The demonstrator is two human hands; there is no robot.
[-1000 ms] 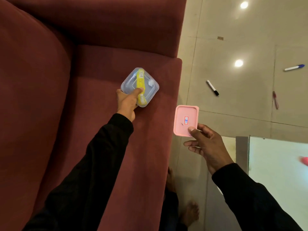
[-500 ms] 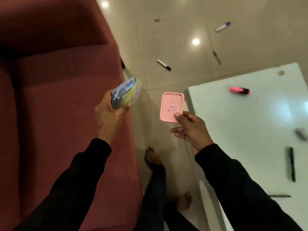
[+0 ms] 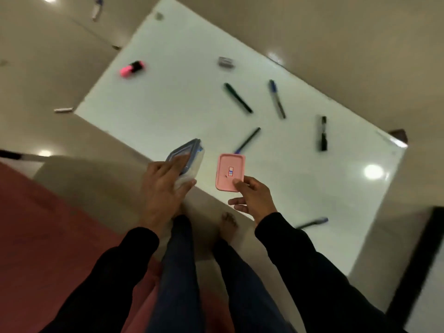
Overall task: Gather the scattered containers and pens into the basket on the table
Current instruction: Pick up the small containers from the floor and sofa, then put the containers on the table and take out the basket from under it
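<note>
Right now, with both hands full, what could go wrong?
The left hand holds the clear container tilted, so it may slip. The right hand pinches the pink lid only at one corner. No basket is visible, and pens such as the pink highlighter remain on the table.

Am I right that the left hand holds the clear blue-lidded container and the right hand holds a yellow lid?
Not quite: the head view shows the right hand holding a pink lid, not yellow. The left hand does hold the clear blue-lidded container.
</note>
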